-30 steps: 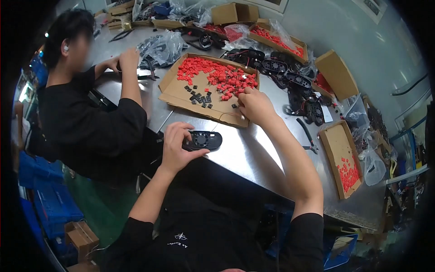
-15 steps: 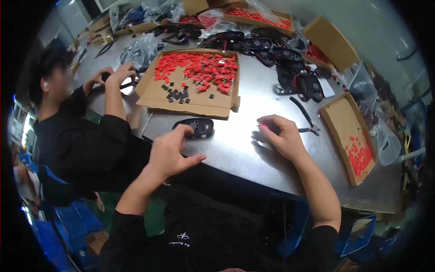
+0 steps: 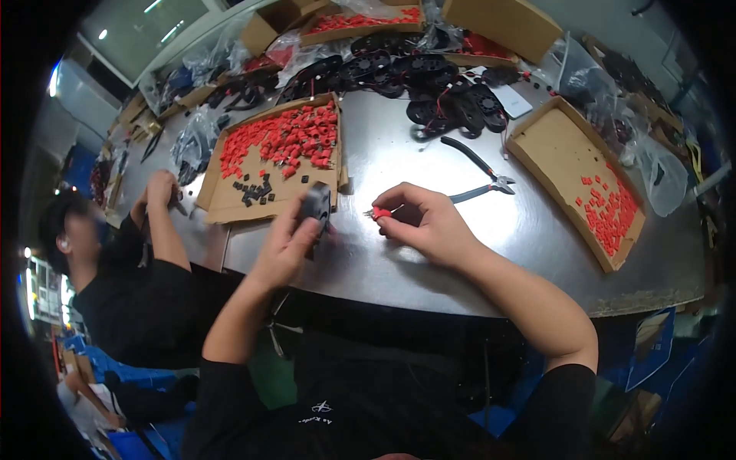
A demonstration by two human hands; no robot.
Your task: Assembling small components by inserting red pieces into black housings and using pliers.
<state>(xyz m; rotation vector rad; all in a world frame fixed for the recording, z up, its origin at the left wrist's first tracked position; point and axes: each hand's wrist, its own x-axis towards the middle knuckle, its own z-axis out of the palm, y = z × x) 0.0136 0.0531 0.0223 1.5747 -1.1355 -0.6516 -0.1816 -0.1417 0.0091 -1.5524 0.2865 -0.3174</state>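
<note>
Head view: two bare hands raised just above the table's near edge, close together but apart.
Right hand (image 3: 433, 222): thumb and forefinger pinched on a small red part (image 3: 380, 212); the other fingers curl behind.
Red part: at the fingertips, between the two hands — saturated red, stubby body, thin metallic prongs pointing left; finer detail too small to tell.
Left hand (image 3: 284, 249): thumb and fingers clamped on a black housing (image 3: 317, 203).
Black housing: stood nearly on edge, rounded at the top, dark and smooth like moulded plastic; outline blurred, so the face detail cannot be read. Apart from the red part.
Table (image 3: 368, 284): brushed grey metal, bright glare under the right hand, worn along the front edge.
Pliers (image 3: 501, 184): beyond the right hand, lying with handles spread — dark slim grips, bare metal head.
Left tray (image 3: 218, 209): shallow brown cardboard, matte; red parts (image 3: 287, 142) heaped at its far side, small black squares (image 3: 253, 189) loose near its middle.
Right tray (image 3: 552, 136): same cardboard, long and narrow; red pieces (image 3: 609, 215) gathered at the near end.
Housing pile (image 3: 460, 107): black rounded shells with round grilles, red wires among them.
Plastic bag (image 3: 663, 176): clear, crumpled, beside the right tray.
Co-worker (image 3: 126, 299): black sleeve, at the left.
</note>
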